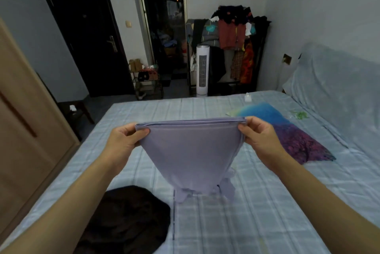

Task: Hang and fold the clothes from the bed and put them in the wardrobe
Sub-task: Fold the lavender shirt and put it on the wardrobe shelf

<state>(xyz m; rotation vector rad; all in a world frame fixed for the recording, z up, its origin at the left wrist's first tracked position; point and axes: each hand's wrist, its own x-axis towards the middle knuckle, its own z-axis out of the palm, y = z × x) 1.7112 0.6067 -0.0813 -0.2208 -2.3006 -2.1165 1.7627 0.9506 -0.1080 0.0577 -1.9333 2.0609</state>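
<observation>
The lilac top (190,151) hangs in the air over the bed (267,202), already doubled along its upper edge. The left hand (125,140) pinches the corner at 9 o'clock of the cloth and the right hand (261,140) pinches the corner at 3 o'clock, thumbs on the near face and fingers curled behind. The cloth sags into a point, with loose ends dangling at 6 o'clock, just above the sheet.

The step in hand looks like the next fold. To do it well:

- Keep both pinches level and draw the top edge taut, so the layers stay aligned.
- Lower the dangling ends onto the bare sheet first, then lay the rest flat away from the body.
- Tuck the loose ends inside before folding again, or the bundle will look ragged.
- Land it clear of the black garment (127,218) at 7 o'clock and the blue-purple garment (287,130) at 2 o'clock, so nothing gets caught in the fold.

The fabric looks thin and slippery, so one loosened pinch would probably let the layers slide apart.

The wardrobe (24,120) stands at 9 o'clock, door closed; that trip comes after the folding.
</observation>
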